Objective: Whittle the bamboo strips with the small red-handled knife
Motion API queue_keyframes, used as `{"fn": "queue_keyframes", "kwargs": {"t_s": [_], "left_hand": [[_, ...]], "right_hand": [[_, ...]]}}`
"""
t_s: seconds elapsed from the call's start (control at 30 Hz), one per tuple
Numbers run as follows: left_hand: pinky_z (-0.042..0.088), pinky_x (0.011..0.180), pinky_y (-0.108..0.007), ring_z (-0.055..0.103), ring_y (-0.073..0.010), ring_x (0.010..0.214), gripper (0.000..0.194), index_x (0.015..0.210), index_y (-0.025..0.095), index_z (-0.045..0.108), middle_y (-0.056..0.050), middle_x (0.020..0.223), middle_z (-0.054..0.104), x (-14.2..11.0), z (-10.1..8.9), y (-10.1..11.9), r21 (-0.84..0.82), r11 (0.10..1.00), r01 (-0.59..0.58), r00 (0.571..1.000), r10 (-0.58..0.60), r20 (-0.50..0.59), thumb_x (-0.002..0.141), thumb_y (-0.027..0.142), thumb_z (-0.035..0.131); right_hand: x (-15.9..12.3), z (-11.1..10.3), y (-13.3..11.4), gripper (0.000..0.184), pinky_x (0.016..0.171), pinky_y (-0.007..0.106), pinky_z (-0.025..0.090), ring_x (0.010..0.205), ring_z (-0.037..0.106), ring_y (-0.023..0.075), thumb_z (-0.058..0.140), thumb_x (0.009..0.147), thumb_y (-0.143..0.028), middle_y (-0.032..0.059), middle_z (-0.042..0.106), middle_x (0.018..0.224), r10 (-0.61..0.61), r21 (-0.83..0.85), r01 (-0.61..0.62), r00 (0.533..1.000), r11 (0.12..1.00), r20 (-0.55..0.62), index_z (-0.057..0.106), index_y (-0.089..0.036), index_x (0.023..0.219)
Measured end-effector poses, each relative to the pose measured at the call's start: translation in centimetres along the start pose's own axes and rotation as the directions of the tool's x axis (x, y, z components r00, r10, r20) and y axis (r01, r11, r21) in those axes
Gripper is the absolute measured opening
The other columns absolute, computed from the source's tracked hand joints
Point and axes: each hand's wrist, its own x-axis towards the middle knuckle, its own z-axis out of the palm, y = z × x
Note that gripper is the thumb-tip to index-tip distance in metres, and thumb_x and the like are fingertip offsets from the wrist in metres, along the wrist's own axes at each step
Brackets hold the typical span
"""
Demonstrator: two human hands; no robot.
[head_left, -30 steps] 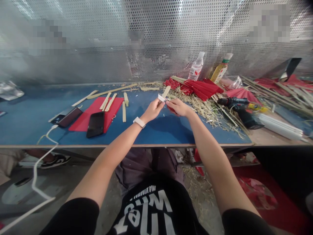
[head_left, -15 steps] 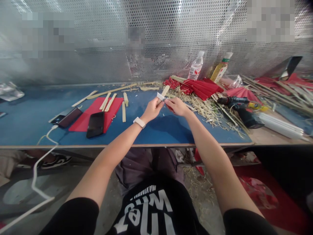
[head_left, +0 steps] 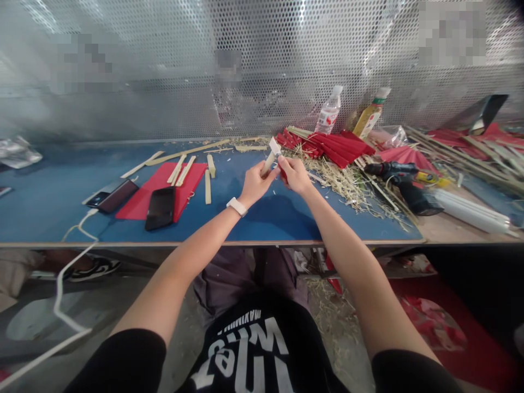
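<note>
Above the blue tabletop, my left hand [head_left: 257, 184] is closed around a pale, flat bamboo strip [head_left: 268, 163], which points up and away from me. Close beside it, my right hand [head_left: 295, 174] grips a small knife [head_left: 275, 146] by what looks like a red handle, mostly hidden in the fingers. Its short, bright blade lies at the strip's upper end. The fingertips of both hands nearly meet. To the left, several similar strips [head_left: 208, 188] lie on the table, some on a red sheet [head_left: 137, 199].
A black phone [head_left: 160, 208] and a power bank with a white cable [head_left: 117, 195] lie at left. At right are curled shavings [head_left: 347, 183], folded red fans [head_left: 339, 147], two bottles [head_left: 328, 112] and a power drill [head_left: 409, 185]. A perforated metal screen [head_left: 172, 103] stands behind the table.
The knife blade has moved up and away along the strip and turned to a steeper angle. My right hand has risen slightly. The strip now stands more upright in my left hand.
</note>
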Motion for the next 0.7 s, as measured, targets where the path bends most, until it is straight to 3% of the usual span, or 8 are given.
{"fn": "queue_keyframes", "kwargs": {"t_s": [0.07,0.23,0.4,0.57,0.63,0.7], "left_hand": [[0.042,0.065,-0.035,0.052,-0.0161,0.066,0.072,0.086,0.024,0.056,0.000,0.073,0.058,-0.1,0.3,-0.1,-0.043,0.999,-0.008,1.000,0.008,-0.001,0.108,0.093,0.056],[0.046,0.058,-0.030,0.057,-0.0141,0.056,0.067,0.123,0.026,0.066,0.002,0.074,0.060,0.3,0.4,-1.1,-0.221,0.975,0.008,0.999,0.003,0.049,0.112,0.090,0.050],[0.050,0.053,-0.027,0.059,-0.0103,0.057,0.061,0.115,0.025,0.064,-0.001,0.090,0.066,0.7,0.0,-1.5,-0.344,0.938,0.045,0.998,-0.023,0.067,0.111,0.086,0.059],[0.044,0.053,-0.023,0.048,-0.0085,0.056,0.040,0.114,0.024,0.063,0.004,0.079,0.059,0.7,-0.2,-1.3,-0.333,0.939,0.086,0.993,-0.055,0.101,0.119,0.064,0.060],[0.044,0.054,-0.023,0.047,-0.0089,0.056,0.039,0.114,0.024,0.063,0.005,0.077,0.057,0.8,-0.2,-1.3,-0.333,0.939,0.088,0.994,-0.060,0.095,0.120,0.062,0.059],[0.044,0.053,-0.023,0.046,-0.0090,0.055,0.041,0.114,0.024,0.062,0.005,0.076,0.056,0.8,-0.1,-1.4,-0.347,0.934,0.086,0.994,-0.055,0.099,0.120,0.065,0.058]], "right_hand": [[0.0,-0.1,0.0,0.082,0.041,0.028,0.034,0.046,0.043,0.0134,0.048,0.099,-0.109,-0.0036,0.046,0.057,-0.025,0.028,0.026,0.999,0.999,-0.043,0.046,-0.029,0.081],[0.0,-1.4,0.0,0.086,0.038,0.029,0.032,0.041,0.043,0.0133,0.056,0.091,-0.112,-0.0033,0.049,0.052,-0.059,0.027,0.059,0.998,0.998,-0.009,0.051,-0.028,0.076],[0.9,-2.2,0.7,0.076,0.043,0.031,0.038,0.043,0.048,0.0161,0.047,0.108,-0.100,-0.0021,0.052,0.057,0.058,0.068,-0.041,0.962,0.997,-0.266,0.054,-0.029,0.082],[1.3,-4.3,1.7,0.065,0.063,0.032,0.049,0.068,0.067,0.0232,0.044,0.118,-0.083,0.0047,0.064,0.071,-0.021,-0.250,-0.118,0.870,0.961,-0.492,0.058,-0.027,0.089],[1.1,-4.8,1.7,0.064,0.067,0.033,0.049,0.074,0.068,0.0243,0.048,0.116,-0.084,0.0066,0.065,0.076,-0.077,-0.337,-0.120,0.853,0.934,-0.516,0.057,-0.027,0.089],[0.8,-4.8,1.3,0.066,0.066,0.033,0.047,0.072,0.065,0.0228,0.048,0.115,-0.086,0.0058,0.064,0.074,-0.086,-0.344,-0.080,0.893,0.935,-0.443,0.055,-0.027,0.087]]}}
